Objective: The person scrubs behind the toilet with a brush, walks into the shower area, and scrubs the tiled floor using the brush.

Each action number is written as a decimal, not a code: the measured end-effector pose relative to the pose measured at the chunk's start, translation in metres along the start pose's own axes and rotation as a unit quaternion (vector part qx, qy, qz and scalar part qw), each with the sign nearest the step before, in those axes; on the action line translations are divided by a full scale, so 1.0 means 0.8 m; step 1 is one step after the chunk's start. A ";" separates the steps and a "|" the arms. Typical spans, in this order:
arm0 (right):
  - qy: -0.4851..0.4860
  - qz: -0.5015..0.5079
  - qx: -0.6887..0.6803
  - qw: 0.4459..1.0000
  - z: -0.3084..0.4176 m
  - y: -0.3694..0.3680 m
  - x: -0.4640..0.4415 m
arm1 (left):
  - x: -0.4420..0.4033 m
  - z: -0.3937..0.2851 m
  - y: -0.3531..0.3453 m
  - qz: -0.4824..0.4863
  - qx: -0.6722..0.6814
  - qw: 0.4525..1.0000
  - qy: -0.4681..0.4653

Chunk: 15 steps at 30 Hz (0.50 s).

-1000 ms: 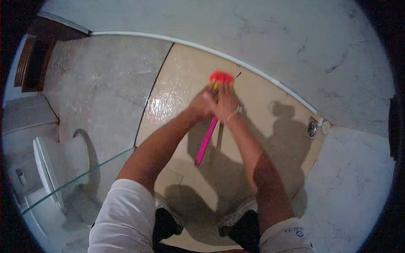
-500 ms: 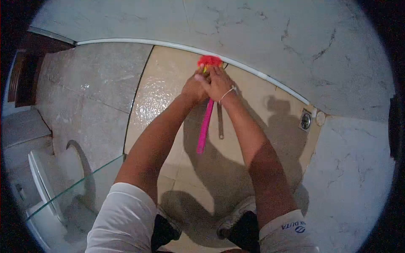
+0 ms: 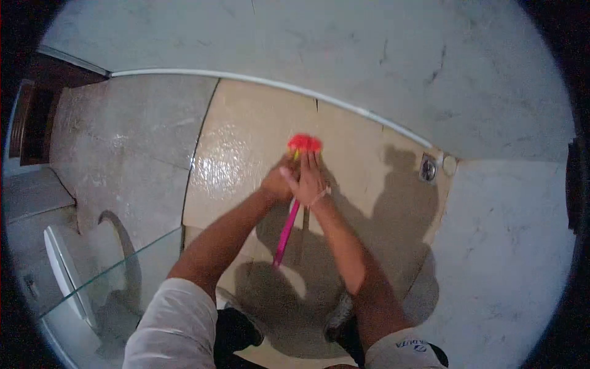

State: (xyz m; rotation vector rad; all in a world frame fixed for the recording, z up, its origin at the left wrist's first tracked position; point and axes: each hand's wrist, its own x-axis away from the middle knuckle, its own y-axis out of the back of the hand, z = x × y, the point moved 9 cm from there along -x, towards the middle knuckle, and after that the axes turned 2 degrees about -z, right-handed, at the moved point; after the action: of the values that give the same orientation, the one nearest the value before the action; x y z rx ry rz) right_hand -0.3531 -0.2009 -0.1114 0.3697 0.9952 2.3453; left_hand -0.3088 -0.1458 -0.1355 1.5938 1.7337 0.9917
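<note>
A brush with red bristles and a yellow edge (image 3: 305,143) rests on or just above the beige tiled floor (image 3: 258,111). Its pink handle (image 3: 286,235) slants back toward my feet. My left hand (image 3: 280,181) is wrapped round the brush near its head. Pressed over the top of the brush, beside the left one, is my right hand (image 3: 311,178), with its fingers together and a thin bracelet at the wrist. Both hands hide the part where head and handle meet.
Beyond the brush, a white strip (image 3: 258,81) runs along the wall base. A floor drain (image 3: 428,168) lies at the right. At the left are a glass panel edge (image 3: 123,258) and a toilet (image 3: 67,270). My shoes (image 3: 340,317) stand below.
Both hands and the brush have come back from the white strip toward my feet. The view has shifted a little too.
</note>
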 end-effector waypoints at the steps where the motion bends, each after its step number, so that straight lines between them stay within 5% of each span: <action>1: -0.015 0.003 0.013 1.000 -0.006 0.007 -0.020 | -0.028 -0.001 0.027 0.016 0.026 0.999 0.041; 6: -0.040 0.053 0.059 0.996 -0.052 0.042 -0.149 | -0.133 0.017 0.066 0.054 0.040 0.997 0.030; 8: -0.040 0.062 0.061 0.995 -0.034 0.059 -0.147 | -0.153 0.034 0.074 0.024 -0.031 0.996 0.080; 9: -0.041 0.075 0.060 0.995 -0.025 0.062 -0.143 | -0.153 0.049 0.052 -0.018 -0.042 0.999 0.028; 11: -0.004 0.048 0.021 0.999 -0.033 0.039 -0.125 | -0.129 0.043 0.032 0.051 -0.018 0.998 0.040; 14: -0.060 0.051 0.022 0.997 -0.031 -0.005 -0.020 | -0.029 0.009 -0.008 0.003 0.031 0.999 -0.036; 15: -0.040 0.047 0.015 0.998 -0.020 -0.013 0.024 | 0.005 0.003 -0.046 0.037 -0.066 0.997 -0.031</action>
State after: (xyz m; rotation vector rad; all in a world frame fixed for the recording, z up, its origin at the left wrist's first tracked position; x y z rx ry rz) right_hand -0.3719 -0.1930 -0.1291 0.5276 0.9954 2.3805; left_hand -0.3282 -0.1420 -0.1669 1.5962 1.5442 1.0578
